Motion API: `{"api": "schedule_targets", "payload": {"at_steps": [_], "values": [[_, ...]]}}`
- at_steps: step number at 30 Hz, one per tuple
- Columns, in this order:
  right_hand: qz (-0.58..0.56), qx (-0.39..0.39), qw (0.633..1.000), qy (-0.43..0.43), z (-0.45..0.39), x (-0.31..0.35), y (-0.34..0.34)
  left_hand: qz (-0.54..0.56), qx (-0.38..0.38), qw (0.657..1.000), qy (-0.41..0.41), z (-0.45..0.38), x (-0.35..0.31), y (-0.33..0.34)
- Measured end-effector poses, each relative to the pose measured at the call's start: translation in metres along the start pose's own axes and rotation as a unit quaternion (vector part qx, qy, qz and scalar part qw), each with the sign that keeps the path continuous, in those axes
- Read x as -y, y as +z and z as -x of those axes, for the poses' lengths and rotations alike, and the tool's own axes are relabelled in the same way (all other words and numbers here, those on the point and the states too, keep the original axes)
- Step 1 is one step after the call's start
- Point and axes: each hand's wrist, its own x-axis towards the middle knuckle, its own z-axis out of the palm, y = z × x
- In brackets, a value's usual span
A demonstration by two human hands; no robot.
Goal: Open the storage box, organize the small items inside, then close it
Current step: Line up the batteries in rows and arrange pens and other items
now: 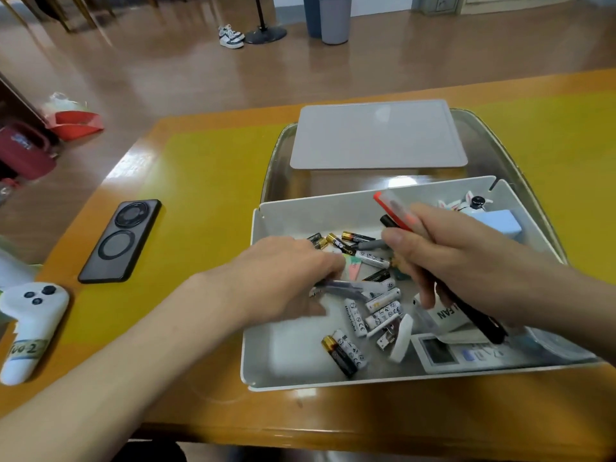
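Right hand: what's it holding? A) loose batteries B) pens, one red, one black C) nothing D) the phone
B: the right hand is curled round a red pen and a black pen above the storage box; the phone lies on the table to the left.

Open white storage box (266, 328) on the table holds scattered batteries (383, 305); its lid (376, 135) lies behind.

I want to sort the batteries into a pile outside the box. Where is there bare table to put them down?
The widest free patch is the yellow mat between the phone and the storage box. A narrower strip of table runs along the box's near wall. Behind the box it is crowded: the lid lies on the tray.
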Motion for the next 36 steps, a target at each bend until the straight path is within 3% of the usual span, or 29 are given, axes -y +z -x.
{"api": "schedule_targets", "payload": {"at_steps": [4,8,13,20,28,30,34,36], "values": [[-0.024,-0.023,0.999,-0.003,-0.008,-0.003,-0.008,0.104,0.053,0.99,0.084,0.01,-0.024,0.008],[-0.005,-0.04,0.998,-0.038,-0.009,0.002,-0.013,0.105,0.053,0.986,0.118,0.003,-0.04,0.024],[0.008,-0.06,0.997,-0.044,-0.01,0.004,-0.014,0.022,0.006,0.997,0.075,-0.002,-0.028,0.024],[0.094,-0.05,0.993,-0.054,-0.006,0.004,-0.016,-0.011,-0.051,0.998,-0.033,-0.009,-0.012,0.024],[0.122,-0.028,0.992,-0.023,-0.001,0.004,-0.021,0.123,-0.03,0.989,-0.076,-0.006,-0.013,0.002],[0.117,-0.031,0.992,-0.035,0.001,0.006,-0.023,0.171,0.018,0.984,-0.052,0.005,-0.019,-0.004],[0.12,-0.032,0.991,-0.048,0.003,0.008,-0.025,0.198,0.189,0.962,-0.016,0.027,-0.036,0.013],[0.126,-0.033,0.99,-0.047,0.002,0.008,-0.023,0.226,0.201,0.953,-0.001,0.027,-0.041,0.019]]}}
